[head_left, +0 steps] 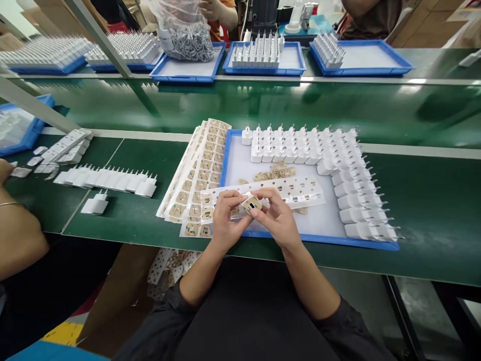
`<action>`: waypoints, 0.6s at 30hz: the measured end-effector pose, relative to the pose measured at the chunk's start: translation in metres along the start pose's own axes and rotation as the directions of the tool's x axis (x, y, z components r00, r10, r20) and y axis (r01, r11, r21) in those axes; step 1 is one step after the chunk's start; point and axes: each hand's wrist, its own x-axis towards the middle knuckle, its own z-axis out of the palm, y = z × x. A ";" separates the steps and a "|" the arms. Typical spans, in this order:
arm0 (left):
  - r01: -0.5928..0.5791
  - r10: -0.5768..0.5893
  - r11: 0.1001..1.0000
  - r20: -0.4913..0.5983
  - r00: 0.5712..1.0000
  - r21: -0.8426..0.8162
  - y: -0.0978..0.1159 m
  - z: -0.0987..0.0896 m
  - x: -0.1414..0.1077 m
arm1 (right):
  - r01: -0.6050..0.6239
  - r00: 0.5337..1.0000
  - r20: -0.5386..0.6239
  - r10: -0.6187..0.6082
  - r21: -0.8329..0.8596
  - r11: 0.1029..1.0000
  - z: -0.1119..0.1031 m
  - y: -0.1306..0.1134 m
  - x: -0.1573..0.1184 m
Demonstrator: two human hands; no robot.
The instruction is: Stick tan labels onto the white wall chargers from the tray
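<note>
Between my left hand (230, 220) and my right hand (277, 218) is a white charger (251, 203), its end face turned up with a tan sticker on it. Fingers of both hands pinch its sides. Under and behind the hands, a partly used sticker sheet (304, 190) lies across a blue-rimmed tray (311, 237). Several white chargers (278, 153) with metal pins stand in rows along the tray's back and right side. Small tan backing pieces (276, 172) are piled in the tray's middle. Fanned sticker sheets (205, 173) overlap at the tray's left.
A row of white plugs (108, 179) and a single plug (95, 204) lie to the left. Another person's arm (18, 230) rests at the far left. Across the green belt (263, 103) are blue trays (372, 55) and a bag of metal parts (190, 42).
</note>
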 end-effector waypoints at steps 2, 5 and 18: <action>-0.034 0.034 0.999 -0.001 0.999 0.008 -0.002 0.000 0.000 | 0.005 1.000 -0.016 -0.005 0.018 1.000 0.003 0.000 0.000; -0.128 0.129 0.989 -0.018 0.991 0.071 0.000 0.001 0.002 | 0.037 0.996 -0.083 -0.032 0.058 0.998 0.010 0.000 0.001; -0.257 0.268 0.953 -0.050 0.962 0.163 0.011 0.000 0.006 | 0.027 0.982 -0.190 0.011 0.197 0.980 0.024 -0.006 0.000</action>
